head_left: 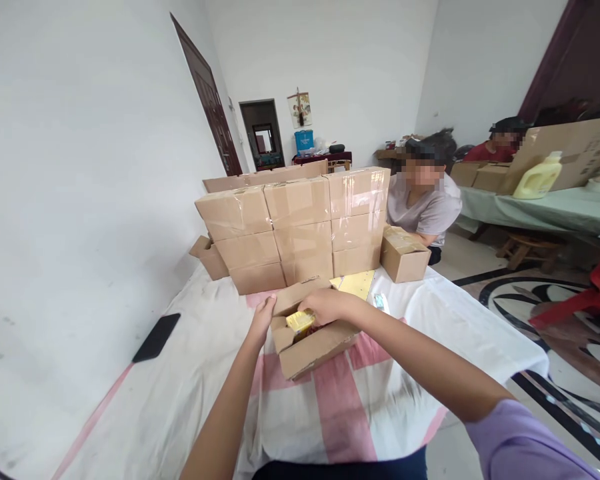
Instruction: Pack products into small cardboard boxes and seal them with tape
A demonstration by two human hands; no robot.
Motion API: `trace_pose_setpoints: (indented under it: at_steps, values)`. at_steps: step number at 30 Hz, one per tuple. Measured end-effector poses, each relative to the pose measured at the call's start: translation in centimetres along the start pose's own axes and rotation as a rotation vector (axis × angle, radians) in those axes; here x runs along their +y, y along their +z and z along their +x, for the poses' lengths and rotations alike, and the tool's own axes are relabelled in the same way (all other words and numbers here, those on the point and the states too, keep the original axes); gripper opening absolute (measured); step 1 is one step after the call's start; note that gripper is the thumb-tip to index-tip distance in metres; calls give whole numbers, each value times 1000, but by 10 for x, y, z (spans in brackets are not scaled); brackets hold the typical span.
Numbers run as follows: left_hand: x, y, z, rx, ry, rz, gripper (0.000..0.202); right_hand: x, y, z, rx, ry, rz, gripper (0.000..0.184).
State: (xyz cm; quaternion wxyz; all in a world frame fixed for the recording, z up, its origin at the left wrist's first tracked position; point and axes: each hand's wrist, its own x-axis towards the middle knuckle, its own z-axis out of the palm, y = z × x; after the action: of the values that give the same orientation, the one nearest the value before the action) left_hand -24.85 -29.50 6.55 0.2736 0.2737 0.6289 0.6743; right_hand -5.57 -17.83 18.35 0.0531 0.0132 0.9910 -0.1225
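An open cardboard box [320,348] with raised flaps stands on the cloth-covered table in front of me. At its left end, my left hand [265,319] is closed on the box's edge. My right hand [327,305] reaches over the opening, its fingers closed on a small yellow packet [300,321] at the top of the box. The fingertips are partly hidden, and the packet's print is too small to read. Inside, below the packet, something reddish shows, but I cannot make out what it is.
Taped cardboard boxes [300,230] form a stacked wall behind the open box. Another box [405,257] stands to the right, beside a crouching co-worker [425,193]. A black flat object [157,338] lies on the white and pink cloth [205,393] at left. Yellow card [357,283] lies behind my right hand.
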Motion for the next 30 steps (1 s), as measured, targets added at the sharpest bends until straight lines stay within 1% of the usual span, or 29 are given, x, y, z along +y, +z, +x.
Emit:
trace_pose_setpoints:
  at_steps: [3, 7, 10, 12, 15, 17, 18, 19, 20, 21, 23, 24, 25, 26, 27, 29, 30]
  values:
    - [0, 0, -2, 4, 3, 11, 72, -10, 8, 15, -54, -69, -97, 26]
    - [0, -1, -2, 7, 23, 30, 68, -11, 16, 20, 0, -156, -78, 15]
    - [0, -1, -1, 4, 43, 47, 67, -5, 20, 15, 30, -176, -21, 14]
    - [1, 1, 0, 8, 59, 63, 66, -4, 21, 12, 24, -161, 9, 18]
    - [2, 4, 1, 20, 96, 107, 65, -10, 19, 11, -17, -59, 7, 28]
    - [4, 6, 1, 45, 151, 151, 62, -14, 16, 10, -44, -5, 17, 32]
    - [5, 6, 0, 67, 191, 177, 59, -13, 13, 8, -45, -6, 54, 33]
    - [7, 7, -1, 92, 238, 204, 56, -11, 9, 5, -23, -26, 115, 33]
    - [8, 6, -3, 122, 289, 231, 52, -6, 6, -1, 33, -47, 196, 33]
    - [10, 6, -6, 158, 343, 257, 47, 1, 3, -10, 132, -54, 283, 32]
    - [14, 4, -15, 236, 448, 304, 37, 21, -1, -33, 418, 3, 410, 29]
    - [17, 2, -21, 267, 497, 327, 32, 31, -1, -47, 557, 66, 431, 28]
    - [21, 1, -27, 283, 543, 352, 28, 41, 1, -60, 662, 140, 428, 28]
    - [26, -1, -34, 277, 584, 382, 26, 49, 4, -73, 715, 204, 414, 28]
    - [31, -2, -40, 244, 620, 418, 24, 55, 8, -84, 717, 250, 397, 28]
    - [44, -3, -52, 113, 664, 492, 24, 62, 17, -99, 639, 280, 374, 28]
    - [52, -2, -57, 9, 674, 540, 23, 62, 20, -102, 594, 264, 359, 28]
